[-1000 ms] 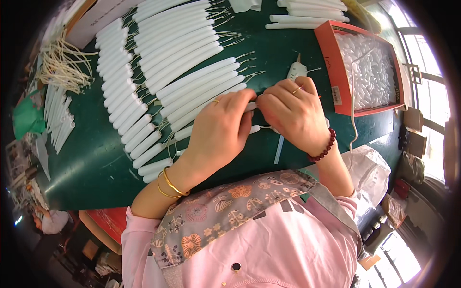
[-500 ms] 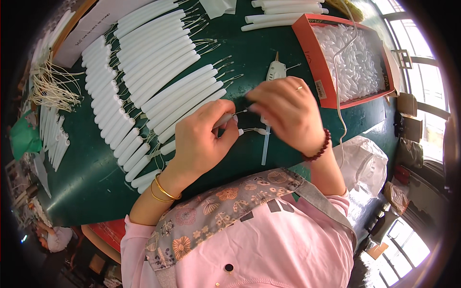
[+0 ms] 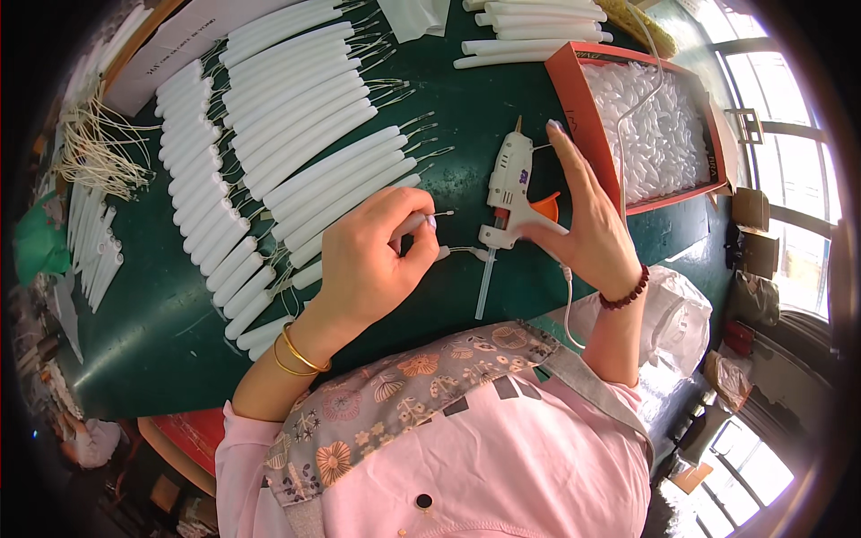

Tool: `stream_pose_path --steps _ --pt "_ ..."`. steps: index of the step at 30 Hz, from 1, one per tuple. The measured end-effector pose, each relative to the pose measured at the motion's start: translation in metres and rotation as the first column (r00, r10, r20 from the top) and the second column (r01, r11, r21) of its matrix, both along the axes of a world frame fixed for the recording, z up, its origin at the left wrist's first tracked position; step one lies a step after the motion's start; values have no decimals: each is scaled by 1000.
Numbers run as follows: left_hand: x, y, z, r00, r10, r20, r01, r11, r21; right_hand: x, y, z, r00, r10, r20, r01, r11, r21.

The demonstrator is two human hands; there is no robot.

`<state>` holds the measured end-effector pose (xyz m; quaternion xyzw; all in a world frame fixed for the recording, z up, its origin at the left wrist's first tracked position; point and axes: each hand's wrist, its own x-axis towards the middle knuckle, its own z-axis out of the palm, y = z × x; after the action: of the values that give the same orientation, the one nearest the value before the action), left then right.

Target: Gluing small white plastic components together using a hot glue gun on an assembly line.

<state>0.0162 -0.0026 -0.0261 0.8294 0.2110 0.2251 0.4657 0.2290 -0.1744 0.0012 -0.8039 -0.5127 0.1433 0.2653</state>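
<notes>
My left hand [image 3: 372, 255] is closed around a white tube [image 3: 409, 224], with thumb and fingers pinched near its end. A short wire with a small pale tip [image 3: 446, 213] sticks out of it to the right. Fingers straight, my right hand [image 3: 587, 215] is open beside a white hot glue gun [image 3: 511, 179] with an orange trigger. Its thumb lies at the gun's handle; I cannot tell whether they touch. From the gun's rear end a clear glue stick [image 3: 485, 285] points toward me. Below my left hand, another wire end [image 3: 465, 252] shows on the table.
Rows of white tubes with wire ends [image 3: 296, 99] cover the green table's left side. A red box [image 3: 567, 90] of small translucent flame-shaped pieces stands at right. More white tubes [image 3: 529, 45] lie at the back. The gun's white cord runs toward me near a plastic bag [image 3: 677, 314].
My right hand has drawn away from the left hand's fingertips to the right, its fingers opening out beside the glue gun. The left hand keeps its hold on the white tube.
</notes>
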Motion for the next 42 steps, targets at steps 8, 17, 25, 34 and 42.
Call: stream_pose_path --steps 8,17,25,34,42 --pt "-2 1 1 1000 -6 -6 6 1000 -9 -4 -9 9 991 117 62 -106 981 -161" --pt "0 -1 4 999 -30 -16 29 999 -27 3 -4 4 968 109 227 -74 985 -155" --pt "0 -2 1 1000 12 19 -11 998 -61 17 4 14 980 158 119 -126 962 -241" --pt "-2 2 2 1000 -25 10 25 997 -72 -4 -6 -24 952 -13 305 26 999 -37" --pt "-5 6 9 1000 15 -4 -16 986 -164 -2 -17 -19 918 -32 394 -70 967 243"
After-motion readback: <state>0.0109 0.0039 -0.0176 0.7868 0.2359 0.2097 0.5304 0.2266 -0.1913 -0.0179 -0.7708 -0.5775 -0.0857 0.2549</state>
